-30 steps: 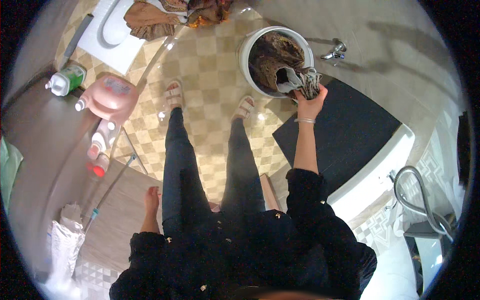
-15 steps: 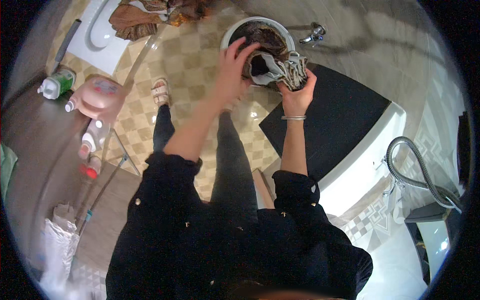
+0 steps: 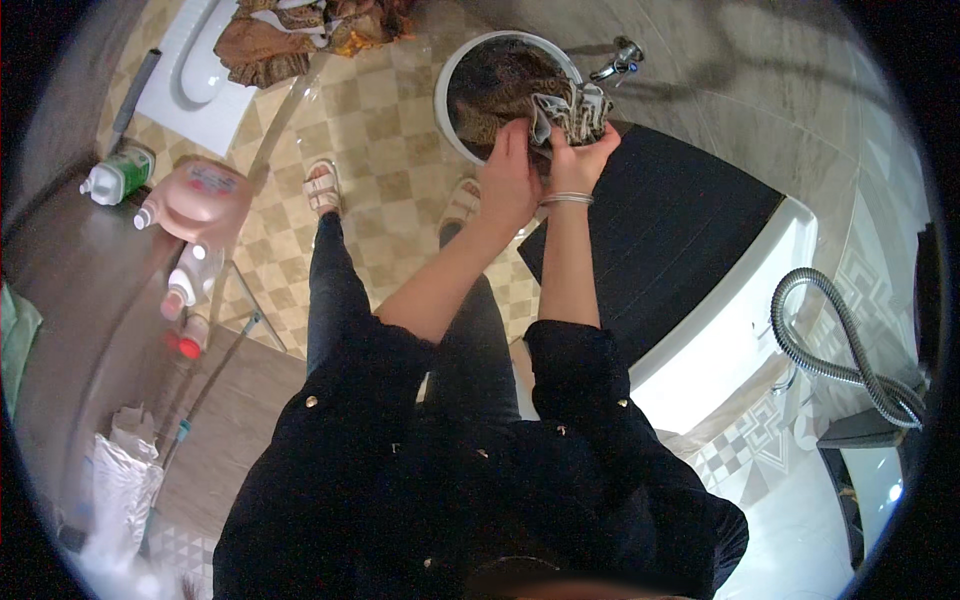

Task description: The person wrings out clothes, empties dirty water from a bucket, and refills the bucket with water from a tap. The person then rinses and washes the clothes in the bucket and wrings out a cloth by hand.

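A bunched, gathered piece of patterned cloth (image 3: 578,118), black, white and brown, is held over the right rim of a round white bucket (image 3: 440,105). My right hand (image 3: 583,165) is closed on its near right side, thumb and fingers around the folds. Close beside it, my left hand (image 3: 511,180) has its fingers pressed together on the cloth's near left edge; the fingertips are partly hidden. More dark brown patterned fabric (image 3: 500,95) lies in the bucket, looking wet, and seems to run up into the bunch.
A wall tap (image 3: 617,62) sits right of the bucket. Nearby is a black mat (image 3: 670,230) over the white bathtub edge (image 3: 780,250). A pile of brown cloth (image 3: 265,50) lies far left by a white floor basin (image 3: 205,80). Several bottles, including a pink jug (image 3: 205,200), line the left side.
My left hand has moved from above the bucket down to the near side, next to my right hand. The bunch has been gathered tighter, and my right hand has shifted slightly left.
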`<action>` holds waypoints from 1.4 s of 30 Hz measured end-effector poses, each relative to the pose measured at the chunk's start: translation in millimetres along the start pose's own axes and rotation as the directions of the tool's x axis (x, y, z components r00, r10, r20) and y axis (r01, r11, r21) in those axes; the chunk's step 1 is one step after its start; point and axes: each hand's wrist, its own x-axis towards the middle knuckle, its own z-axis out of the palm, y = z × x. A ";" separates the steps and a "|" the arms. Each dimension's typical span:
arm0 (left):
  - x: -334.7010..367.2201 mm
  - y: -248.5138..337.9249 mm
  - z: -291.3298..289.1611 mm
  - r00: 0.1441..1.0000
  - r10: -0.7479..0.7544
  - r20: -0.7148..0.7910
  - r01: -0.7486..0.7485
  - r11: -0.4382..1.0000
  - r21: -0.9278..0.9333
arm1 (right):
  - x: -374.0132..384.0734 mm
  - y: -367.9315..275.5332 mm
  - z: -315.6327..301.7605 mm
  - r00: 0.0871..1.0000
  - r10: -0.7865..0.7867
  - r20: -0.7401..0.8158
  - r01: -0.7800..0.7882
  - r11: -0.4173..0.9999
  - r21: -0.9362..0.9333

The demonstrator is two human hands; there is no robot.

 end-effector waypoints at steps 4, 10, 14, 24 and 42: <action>-3.2 0.1 -3.1 0.997 0.073 0.011 -0.074 0.991 0.114 | -3.4 -17.1 -8.1 0.931 0.098 0.352 -0.131 0.989 0.072; -11.5 -15.0 6.1 0.965 0.092 0.246 -0.108 0.993 0.056 | -7.1 -17.8 5.4 0.970 -0.020 0.244 0.123 0.900 -0.419; -8.3 -31.7 2.8 0.965 0.158 0.211 -0.151 0.987 -0.049 | 0.6 -3.1 1.8 0.968 -0.065 0.240 0.179 0.852 -0.491; -87.8 -98.5 -69.1 0.893 -0.231 0.386 0.219 0.973 0.077 | 2.2 124.4 18.3 0.781 -0.061 0.622 0.517 0.622 -0.588; -194.3 -177.2 -231.8 0.704 -0.710 -0.008 0.704 0.697 0.136 | 68.1 380.0 64.7 0.635 0.290 0.716 0.675 0.243 -0.697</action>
